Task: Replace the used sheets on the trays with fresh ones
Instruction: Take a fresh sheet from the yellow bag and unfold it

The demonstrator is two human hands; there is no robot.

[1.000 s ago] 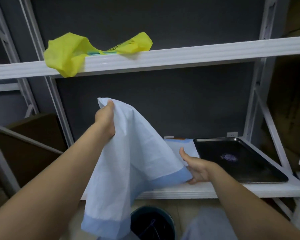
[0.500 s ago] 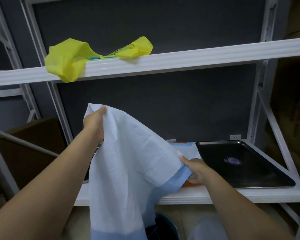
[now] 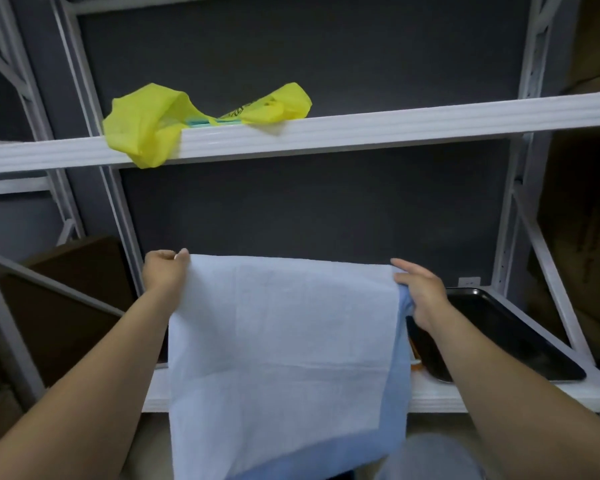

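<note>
both hands hold a pale blue sheet (image 3: pixel 284 344) up flat before the lower shelf (image 3: pixel 465 396). left hand (image 3: pixel 163 271) pinches its top left corner, right hand (image 3: pixel 421 289) grips the top right. black tray (image 3: pixel 506 344) sits on that shelf, just right of the sheet.

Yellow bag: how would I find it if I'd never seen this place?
Find the white metal rack against the dark grey wall, then its upper shelf. On the shelf's left part lies the yellow bag, crumpled, one end drooping over the front edge. It is the only bright yellow thing: the sheet below is pale blue, the tray black.
</note>
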